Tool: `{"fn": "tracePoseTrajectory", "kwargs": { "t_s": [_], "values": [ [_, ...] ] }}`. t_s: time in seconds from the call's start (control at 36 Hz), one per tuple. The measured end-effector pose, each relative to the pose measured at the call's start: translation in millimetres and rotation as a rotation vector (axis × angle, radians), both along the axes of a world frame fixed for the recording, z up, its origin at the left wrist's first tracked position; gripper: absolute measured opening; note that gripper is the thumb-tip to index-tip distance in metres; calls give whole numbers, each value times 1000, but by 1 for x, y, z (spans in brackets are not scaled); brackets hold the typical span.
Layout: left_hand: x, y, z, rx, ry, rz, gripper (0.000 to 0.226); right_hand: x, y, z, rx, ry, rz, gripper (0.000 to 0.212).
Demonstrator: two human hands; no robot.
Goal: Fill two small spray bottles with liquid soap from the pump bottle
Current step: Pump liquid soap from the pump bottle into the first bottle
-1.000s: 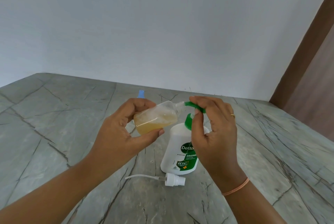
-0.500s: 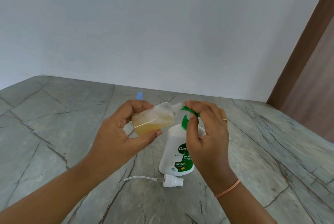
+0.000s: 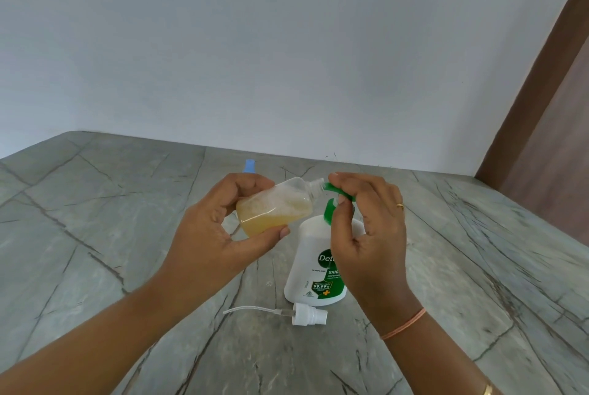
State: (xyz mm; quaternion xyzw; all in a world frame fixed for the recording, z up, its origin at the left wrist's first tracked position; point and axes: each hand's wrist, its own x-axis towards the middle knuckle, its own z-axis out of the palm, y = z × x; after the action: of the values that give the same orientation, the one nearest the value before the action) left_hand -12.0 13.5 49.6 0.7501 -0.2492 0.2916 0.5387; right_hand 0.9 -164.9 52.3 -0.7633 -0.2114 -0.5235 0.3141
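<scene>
Spray bottle (image 3: 274,206) tilted in your left hand (image 3: 220,235) grip, neck at green pump spout (image 3: 334,191) to catch soap; right hand (image 3: 369,235) pinches it to press.

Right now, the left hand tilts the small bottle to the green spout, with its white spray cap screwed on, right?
No. The cap is off: it lies on the counter in front of the pump bottle, as the head view shows. The rest holds: the left hand tilts the small bottle to the green spout.
</scene>
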Motion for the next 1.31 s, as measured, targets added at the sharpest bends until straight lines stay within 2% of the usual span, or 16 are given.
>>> {"fn": "tracePoseTrajectory", "kwargs": {
  "t_s": [0.25,0.61,1.31],
  "values": [
    [-1,-1,1,16,-15,6,41,-5,-1,5,29,39,5,28],
    [-1,-1,0,7,-10,0,42,-5,-1,1,34,-18,3,27],
    [-1,-1,0,5,4,12,43,-3,-1,3,18,-8,3,27]
  ]
}}
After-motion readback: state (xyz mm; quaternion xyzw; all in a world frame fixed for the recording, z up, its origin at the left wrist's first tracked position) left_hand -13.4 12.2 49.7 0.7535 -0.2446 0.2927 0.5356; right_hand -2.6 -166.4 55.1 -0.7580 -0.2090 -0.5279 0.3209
